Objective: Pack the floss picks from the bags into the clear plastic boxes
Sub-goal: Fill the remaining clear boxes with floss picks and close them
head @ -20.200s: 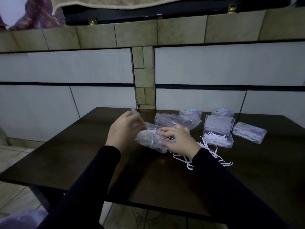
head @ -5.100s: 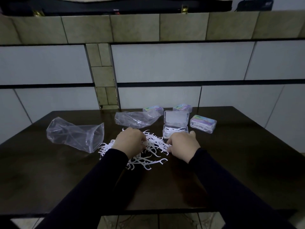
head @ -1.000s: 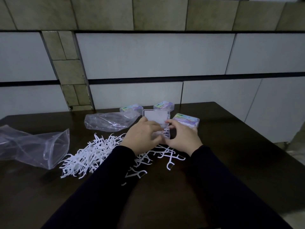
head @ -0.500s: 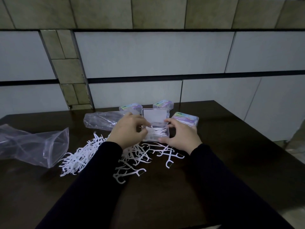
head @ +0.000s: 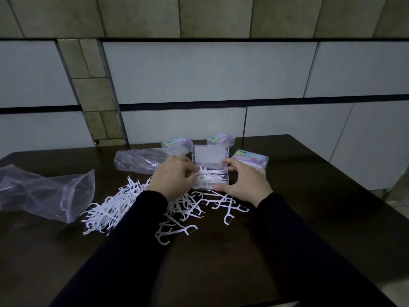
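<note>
The open box (head: 210,177) sits mid-table with its lid (head: 209,156) standing up at 12 o'clock and a thin layer of picks (head: 211,175) inside, their long axes running 9 to 3. The left hand (head: 173,177) is at the box's 9 o'clock edge, its grip pinched together on pick ends at the rim. The right hand (head: 244,181) is at 3 to 5 o'clock, its grip curled round that corner, steadying it. The loose pile (head: 124,204) lies at 7 to 8 o'clock from the box, under and beyond the left wrist, so the left hand is nearer for the next pinch. Stray picks (head: 230,210) lie at 6 o'clock. Three shut boxes (head: 251,159) carry pastel labels; the writing is too small to read. Two empty bags (head: 46,193) lie on the table (head: 309,218) at 9 and 10 o'clock.
</note>
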The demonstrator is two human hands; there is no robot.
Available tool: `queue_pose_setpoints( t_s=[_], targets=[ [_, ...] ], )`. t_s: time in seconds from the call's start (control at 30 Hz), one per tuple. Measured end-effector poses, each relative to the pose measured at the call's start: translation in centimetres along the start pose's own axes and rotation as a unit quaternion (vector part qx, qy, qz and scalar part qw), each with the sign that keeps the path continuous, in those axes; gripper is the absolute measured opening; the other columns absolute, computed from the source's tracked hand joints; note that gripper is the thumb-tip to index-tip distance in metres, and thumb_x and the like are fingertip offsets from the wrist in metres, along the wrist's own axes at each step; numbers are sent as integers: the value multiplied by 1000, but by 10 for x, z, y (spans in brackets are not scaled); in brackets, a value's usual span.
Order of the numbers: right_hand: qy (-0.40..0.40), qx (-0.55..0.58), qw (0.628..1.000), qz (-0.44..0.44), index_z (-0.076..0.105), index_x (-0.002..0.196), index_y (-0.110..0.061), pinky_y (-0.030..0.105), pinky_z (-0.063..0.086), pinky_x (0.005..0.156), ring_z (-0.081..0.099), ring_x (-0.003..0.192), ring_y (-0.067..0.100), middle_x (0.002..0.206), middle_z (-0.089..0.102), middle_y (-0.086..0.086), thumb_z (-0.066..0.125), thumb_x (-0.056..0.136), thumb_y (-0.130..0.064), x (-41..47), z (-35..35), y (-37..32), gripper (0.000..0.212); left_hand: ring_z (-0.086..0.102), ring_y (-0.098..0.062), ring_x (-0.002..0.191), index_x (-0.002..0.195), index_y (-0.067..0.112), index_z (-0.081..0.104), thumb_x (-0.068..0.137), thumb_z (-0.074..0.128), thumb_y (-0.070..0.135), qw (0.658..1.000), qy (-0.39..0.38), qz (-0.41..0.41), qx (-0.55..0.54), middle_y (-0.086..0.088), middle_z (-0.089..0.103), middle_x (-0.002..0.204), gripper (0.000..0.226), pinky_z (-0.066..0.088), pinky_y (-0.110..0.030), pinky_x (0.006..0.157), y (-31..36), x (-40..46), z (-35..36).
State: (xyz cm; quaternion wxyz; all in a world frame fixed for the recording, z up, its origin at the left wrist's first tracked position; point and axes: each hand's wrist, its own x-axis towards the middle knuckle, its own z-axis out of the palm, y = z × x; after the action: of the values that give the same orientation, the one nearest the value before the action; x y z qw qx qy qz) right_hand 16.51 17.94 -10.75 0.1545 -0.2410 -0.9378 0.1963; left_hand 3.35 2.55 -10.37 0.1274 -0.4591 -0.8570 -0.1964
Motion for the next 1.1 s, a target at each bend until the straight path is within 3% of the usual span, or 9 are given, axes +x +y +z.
queue_pose_setpoints(
  t_s=[0.2,0.3,0.47,0.6,0.7,0.8,0.93,1.1],
  targets=[
    [-2,1,1000,2,33,142,-37,41,23,106,43,129,11,137,53,-14,66,75,-65,-1,-1,-1,79,43,-13,119,115,27,69,94,48,25,999,-12,47,-10,10,61,121,30,37,-30,98,9,-1,2],
    [-13,1,1000,5,32,142,-37,43,23,107,43,129,13,137,53,-13,65,76,-65,-1,-3,-2,79,46,-8,110,113,25,70,93,49,22,999,21,34,-34,9,62,117,29,35,-21,90,6,-1,1],
    [-25,-26,999,17,34,141,-37,42,23,108,43,128,15,137,51,-11,67,77,-60,-8,-14,-10,76,46,0,88,103,25,72,89,56,24,993,75,45,-75,11,60,99,21,37,-20,78,13,-9,-4],
    [-1,-50,999,16,54,111,-32,35,31,91,52,108,11,114,58,-11,69,81,-48,-19,-30,-20,38,45,6,70,87,28,71,86,60,34,991,70,92,-62,17,58,86,12,36,-20,67,20,-21,-6],
    [-87,-114,989,23,57,99,-35,36,32,93,52,106,12,103,58,-13,65,85,-43,-26,-38,-27,17,54,-2,84,92,29,71,84,60,39,991,27,126,-31,15,65,93,17,47,-27,74,21,-29,-7],
    [-149,-143,978,16,56,112,-38,39,32,100,49,111,13,115,56,-11,65,85,-37,-32,-41,-31,28,54,-8,104,110,30,68,83,54,47,986,-42,159,0,16,64,113,35,46,-26,86,25,-36,-8],
    [-202,-133,970,2,46,137,-34,38,34,104,43,127,15,140,47,-8,70,85,-31,-39,-45,-33,58,47,-13,110,132,31,53,93,48,47,977,-104,177,49,18,54,133,42,43,-28,90,29,-45,-4],
    [-218,-82,972,-13,50,137,-31,27,39,98,48,125,13,141,48,-7,66,89,-23,-40,-44,-32,52,44,-15,110,136,28,51,97,47,40,977,-105,175,64,11,56,130,41,36,-25,92,31,-48,-5]
  ],
)
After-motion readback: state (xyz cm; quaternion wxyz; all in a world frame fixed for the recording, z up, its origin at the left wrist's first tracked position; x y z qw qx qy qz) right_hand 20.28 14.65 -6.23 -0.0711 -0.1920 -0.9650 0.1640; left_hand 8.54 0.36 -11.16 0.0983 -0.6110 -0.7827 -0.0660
